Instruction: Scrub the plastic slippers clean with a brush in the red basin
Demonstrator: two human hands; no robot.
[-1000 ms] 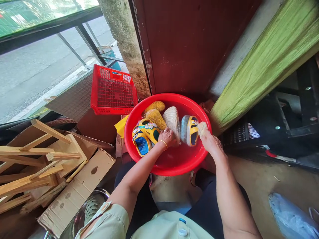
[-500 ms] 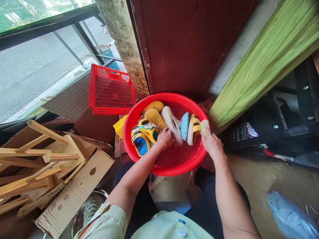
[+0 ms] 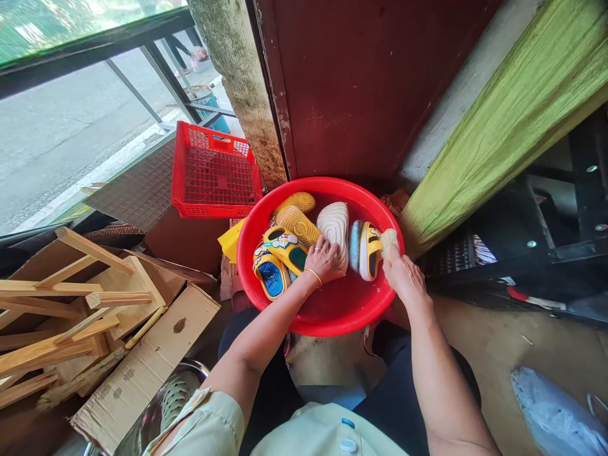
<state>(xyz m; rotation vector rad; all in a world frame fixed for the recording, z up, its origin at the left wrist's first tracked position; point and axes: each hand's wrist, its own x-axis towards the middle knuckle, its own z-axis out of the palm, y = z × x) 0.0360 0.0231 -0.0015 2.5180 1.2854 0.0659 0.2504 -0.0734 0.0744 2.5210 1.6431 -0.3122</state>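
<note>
A red basin [image 3: 342, 320] holds water and several shoes. My left hand [image 3: 327, 258] grips the near end of a cream shoe [image 3: 334, 221], whose ridged sole faces up. At the basin's right rim, my right hand [image 3: 403, 273] is closed on a pale bristly brush [image 3: 389, 240]. Beside the brush, a yellow shoe [image 3: 370, 250] rests on its side against a light blue one [image 3: 354, 246]. Left of my left hand are a yellow patterned shoe [image 3: 287, 250], a yellow shoe with blue lining [image 3: 270, 275] and two yellow soles.
A red plastic crate [image 3: 216, 209] stands behind the basin at left. Wooden stool legs [image 3: 47, 289] and cardboard [image 3: 152, 354] lie at left. Green cloth [image 3: 489, 120] hangs at right, near a plastic bag [image 3: 555, 408] on the floor. A person's legs show outside.
The cream shoe has turned over, from its side to sole up, with my left hand moving slightly right. My right hand still holds the brush by the rim. A passerby's legs have appeared outside.
</note>
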